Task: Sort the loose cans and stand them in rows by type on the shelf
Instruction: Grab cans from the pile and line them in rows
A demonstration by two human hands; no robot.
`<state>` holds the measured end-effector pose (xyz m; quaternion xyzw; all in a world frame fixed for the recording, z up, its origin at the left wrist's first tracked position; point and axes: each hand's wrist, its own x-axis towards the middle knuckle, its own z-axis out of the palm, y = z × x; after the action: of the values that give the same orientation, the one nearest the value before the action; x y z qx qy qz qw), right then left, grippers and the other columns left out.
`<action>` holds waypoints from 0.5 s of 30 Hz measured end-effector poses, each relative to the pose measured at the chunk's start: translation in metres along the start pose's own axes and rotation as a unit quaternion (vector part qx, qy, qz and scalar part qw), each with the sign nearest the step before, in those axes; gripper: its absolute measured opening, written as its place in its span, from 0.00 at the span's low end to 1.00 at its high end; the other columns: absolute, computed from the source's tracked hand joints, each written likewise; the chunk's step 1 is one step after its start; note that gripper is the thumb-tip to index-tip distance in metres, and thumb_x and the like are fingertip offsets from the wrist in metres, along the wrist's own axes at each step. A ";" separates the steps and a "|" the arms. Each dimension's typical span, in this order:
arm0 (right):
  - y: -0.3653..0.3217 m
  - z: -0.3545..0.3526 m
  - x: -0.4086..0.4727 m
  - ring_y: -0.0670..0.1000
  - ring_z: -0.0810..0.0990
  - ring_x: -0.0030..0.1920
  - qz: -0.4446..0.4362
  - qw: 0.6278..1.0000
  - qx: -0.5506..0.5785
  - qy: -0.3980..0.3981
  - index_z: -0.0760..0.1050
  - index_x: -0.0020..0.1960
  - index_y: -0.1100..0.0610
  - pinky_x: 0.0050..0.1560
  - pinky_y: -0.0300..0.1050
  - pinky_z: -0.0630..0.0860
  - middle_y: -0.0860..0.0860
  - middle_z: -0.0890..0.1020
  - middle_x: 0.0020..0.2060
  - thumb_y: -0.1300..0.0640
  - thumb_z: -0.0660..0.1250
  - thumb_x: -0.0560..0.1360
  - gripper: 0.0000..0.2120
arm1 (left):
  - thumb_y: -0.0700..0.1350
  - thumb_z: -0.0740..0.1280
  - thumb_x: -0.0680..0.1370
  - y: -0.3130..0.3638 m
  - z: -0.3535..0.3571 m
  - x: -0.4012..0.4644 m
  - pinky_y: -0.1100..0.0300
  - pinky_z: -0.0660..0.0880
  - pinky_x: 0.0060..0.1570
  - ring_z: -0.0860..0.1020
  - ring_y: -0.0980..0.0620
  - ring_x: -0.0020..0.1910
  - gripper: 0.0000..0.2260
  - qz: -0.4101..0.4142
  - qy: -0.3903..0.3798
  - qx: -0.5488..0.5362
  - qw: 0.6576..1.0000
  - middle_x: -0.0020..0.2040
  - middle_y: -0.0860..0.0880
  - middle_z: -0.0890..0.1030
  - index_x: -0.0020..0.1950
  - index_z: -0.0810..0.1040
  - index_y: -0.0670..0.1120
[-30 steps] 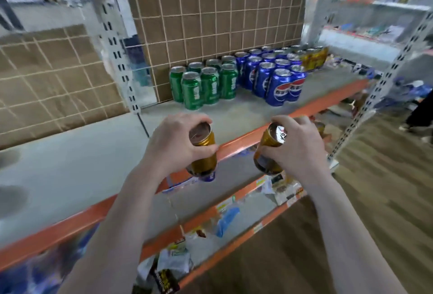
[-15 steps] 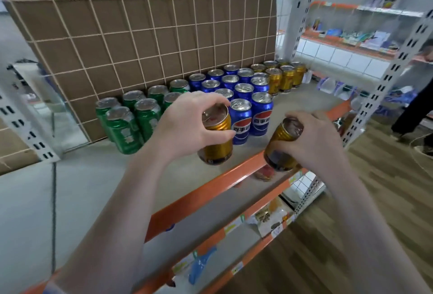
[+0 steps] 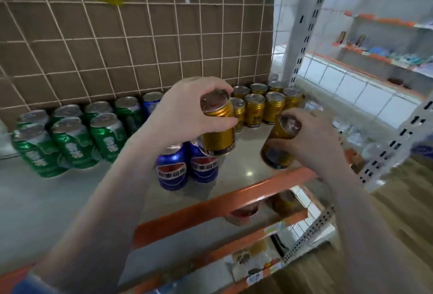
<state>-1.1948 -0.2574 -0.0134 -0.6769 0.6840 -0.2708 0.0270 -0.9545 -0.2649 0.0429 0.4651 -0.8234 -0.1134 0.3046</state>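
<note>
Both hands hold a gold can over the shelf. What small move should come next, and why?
Probably carry the right hand's gold can back and stand it in front of the gold group: bare shelf shows there.

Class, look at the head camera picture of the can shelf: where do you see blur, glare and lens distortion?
Head view: the green cans and the far shelving are smeared by blur; a small glare spot sits on the shelf; the wide lens bends the upright post and the wall grid; the gold cans in the left hand and right hand look sharper.
</note>
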 end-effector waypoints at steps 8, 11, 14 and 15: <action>0.074 -0.001 0.061 0.57 0.72 0.52 -0.093 0.993 0.009 -0.076 0.74 0.59 0.52 0.50 0.50 0.72 0.54 0.72 0.52 0.50 0.78 0.62 0.28 | 0.55 0.72 0.69 0.035 0.046 0.048 0.65 0.72 0.50 0.73 0.57 0.55 0.22 -0.051 -0.004 0.025 0.998 0.55 0.59 0.75 0.61 0.73 0.58; 0.082 0.008 0.067 0.54 0.71 0.55 -0.101 0.987 0.026 -0.126 0.72 0.62 0.49 0.53 0.47 0.72 0.51 0.71 0.55 0.49 0.76 0.65 0.28 | 0.54 0.72 0.69 0.039 0.053 0.056 0.70 0.70 0.48 0.73 0.60 0.54 0.22 -0.062 -0.001 0.034 0.997 0.54 0.61 0.75 0.62 0.74 0.56; 0.087 0.020 0.074 0.52 0.71 0.55 -0.128 0.980 0.022 -0.150 0.71 0.64 0.48 0.49 0.43 0.68 0.50 0.71 0.54 0.47 0.76 0.65 0.30 | 0.54 0.72 0.70 0.038 0.057 0.061 0.72 0.69 0.46 0.73 0.62 0.53 0.21 -0.073 -0.007 0.037 0.997 0.53 0.62 0.75 0.62 0.74 0.56; 0.086 0.023 0.078 0.53 0.71 0.55 -0.140 0.977 0.023 -0.158 0.71 0.64 0.48 0.49 0.43 0.69 0.49 0.71 0.54 0.46 0.77 0.64 0.31 | 0.53 0.72 0.70 0.036 0.057 0.062 0.72 0.69 0.46 0.73 0.62 0.53 0.22 -0.078 -0.009 0.037 0.996 0.54 0.61 0.75 0.62 0.74 0.56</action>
<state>-1.2705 -0.3435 -0.0429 -0.7991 0.5634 -0.1771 0.1127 -1.0379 -0.3028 0.0394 0.5379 -0.7911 -0.1101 0.2697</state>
